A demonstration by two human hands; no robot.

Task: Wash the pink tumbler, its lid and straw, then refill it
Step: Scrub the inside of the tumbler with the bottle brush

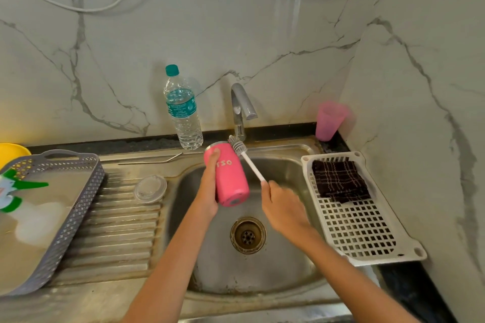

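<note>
The steel sink (223, 270) lies nearest, its drain (248, 235) below both hands. The left hand (208, 186) curls its fingers round the pink tumbler (231, 178) and holds it above the basin, tilted, base towards the person and open mouth towards the far wall. To its right, the right hand (282, 207) grips the end of the white bottle brush (252, 164). The brush's bristle head sits at the rim of the mouth, not plainly inside. To scrub well, I would line the handle up with the tumbler's axis, push the bristles to the bottom and twist, keeping a firm hold on the wet wall. On the drainboard to the left lies the clear lid (150, 189). Farther off, the metal straw (149, 162) rests on the ledge. Beyond stand a water bottle (183, 115) and the tap (241, 107), with no water seen running.
</note>
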